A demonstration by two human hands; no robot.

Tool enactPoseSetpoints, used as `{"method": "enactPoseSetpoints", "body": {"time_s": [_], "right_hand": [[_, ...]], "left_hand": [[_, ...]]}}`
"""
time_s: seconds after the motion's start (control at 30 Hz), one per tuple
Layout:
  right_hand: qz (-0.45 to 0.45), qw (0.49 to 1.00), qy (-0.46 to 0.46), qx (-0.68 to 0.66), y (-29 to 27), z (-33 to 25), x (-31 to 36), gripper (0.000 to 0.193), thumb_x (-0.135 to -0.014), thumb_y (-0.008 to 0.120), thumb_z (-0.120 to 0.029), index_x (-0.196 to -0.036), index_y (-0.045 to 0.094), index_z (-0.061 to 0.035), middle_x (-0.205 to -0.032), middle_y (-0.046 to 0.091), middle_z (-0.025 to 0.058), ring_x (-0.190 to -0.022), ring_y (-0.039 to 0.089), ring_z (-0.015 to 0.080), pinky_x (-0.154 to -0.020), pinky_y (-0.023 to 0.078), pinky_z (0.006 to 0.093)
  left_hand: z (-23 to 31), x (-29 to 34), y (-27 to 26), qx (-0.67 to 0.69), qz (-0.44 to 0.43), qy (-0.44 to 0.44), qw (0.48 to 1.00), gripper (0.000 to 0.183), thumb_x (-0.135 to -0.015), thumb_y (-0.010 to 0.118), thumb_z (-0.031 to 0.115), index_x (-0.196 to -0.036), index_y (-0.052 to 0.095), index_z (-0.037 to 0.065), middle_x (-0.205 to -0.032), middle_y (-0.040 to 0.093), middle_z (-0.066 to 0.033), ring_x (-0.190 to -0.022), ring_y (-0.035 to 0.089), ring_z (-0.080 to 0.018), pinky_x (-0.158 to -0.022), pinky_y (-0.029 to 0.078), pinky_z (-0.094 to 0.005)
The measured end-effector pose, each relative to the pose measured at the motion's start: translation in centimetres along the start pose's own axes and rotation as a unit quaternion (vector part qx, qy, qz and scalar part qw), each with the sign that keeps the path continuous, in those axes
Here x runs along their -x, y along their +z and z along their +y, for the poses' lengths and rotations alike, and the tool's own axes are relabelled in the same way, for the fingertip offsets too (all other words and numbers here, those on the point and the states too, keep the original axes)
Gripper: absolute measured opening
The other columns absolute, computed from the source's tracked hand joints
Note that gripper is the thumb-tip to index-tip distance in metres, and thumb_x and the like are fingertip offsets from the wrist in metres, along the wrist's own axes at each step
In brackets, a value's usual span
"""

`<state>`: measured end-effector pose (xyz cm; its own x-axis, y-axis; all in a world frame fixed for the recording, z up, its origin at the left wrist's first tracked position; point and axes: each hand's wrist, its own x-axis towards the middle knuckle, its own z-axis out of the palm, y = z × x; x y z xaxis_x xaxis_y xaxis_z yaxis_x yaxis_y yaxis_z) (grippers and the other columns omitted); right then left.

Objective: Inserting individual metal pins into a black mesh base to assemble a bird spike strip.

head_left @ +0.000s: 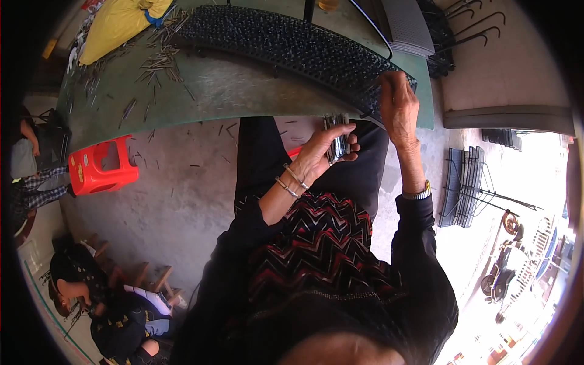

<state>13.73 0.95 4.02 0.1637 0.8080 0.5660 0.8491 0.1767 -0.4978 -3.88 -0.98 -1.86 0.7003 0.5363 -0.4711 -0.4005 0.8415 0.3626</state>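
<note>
My left hand point(316, 148) is closed around a bundle of thin, shiny metal strips point(336, 139), held just off the table's front edge above my lap. My right hand point(399, 109) is at the right end of a long black perforated rack point(274, 45). Its fingers are pinched together against the rack's surface; whatever they may hold is hidden or too small to name. Many small upright points cover the rack, which lies across the green table point(225, 91).
Loose strips point(161, 64) lie scattered by a yellow bag point(118, 27) at the far left. Grey perforated sheets point(407, 27) are stacked at the back right. A red stool point(104, 165) stands on the floor at left. Other people point(121, 316) sit at lower left. Wire racks point(465, 185) stand at right.
</note>
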Motion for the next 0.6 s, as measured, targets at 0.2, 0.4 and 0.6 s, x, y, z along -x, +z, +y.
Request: {"method": "enactPoseSetpoints", "body": {"time_s": [0.2,0.4,0.6], "right_hand": [[-0.023,1.0,-0.008,-0.004,-0.1,0.7,0.0,0.01,-0.089,0.057,0.0,-0.098,0.057,-0.0057,-0.083,0.064,0.0132,-0.074,0.065,0.0307,-0.064,0.05,0.0361],[-0.033,0.999,-0.036,-0.01,0.3,0.9,0.1,0.011,-0.089,0.056,0.001,-0.097,0.057,-0.0063,-0.083,0.063,0.0126,-0.073,0.065,0.0303,-0.064,0.05,0.0357],[-0.043,0.998,0.011,-0.05,0.6,1.2,0.0,0.009,-0.089,0.058,0.0,-0.095,0.058,-0.0061,-0.077,0.062,0.0101,-0.069,0.063,0.0221,-0.061,0.049,0.0325]], "left_hand": [[0.0,0.1,0.3,0.029,-0.015,0.002,0.999,0.018,-0.086,0.069,0.017,-0.097,0.061,0.006,-0.077,0.064,-0.006,-0.07,0.066,-0.0205,-0.065,0.06,-0.0392],[0.0,0.2,0.5,0.02,-0.013,0.001,1.0,0.018,-0.086,0.069,0.018,-0.098,0.062,0.006,-0.077,0.065,-0.0063,-0.071,0.067,-0.0211,-0.066,0.06,-0.0398],[0.0,0.5,0.9,-0.025,0.006,0.006,1.0,0.02,-0.087,0.069,0.023,-0.099,0.063,0.008,-0.077,0.066,-0.0045,-0.07,0.067,-0.0187,-0.058,0.055,-0.0322]]}}
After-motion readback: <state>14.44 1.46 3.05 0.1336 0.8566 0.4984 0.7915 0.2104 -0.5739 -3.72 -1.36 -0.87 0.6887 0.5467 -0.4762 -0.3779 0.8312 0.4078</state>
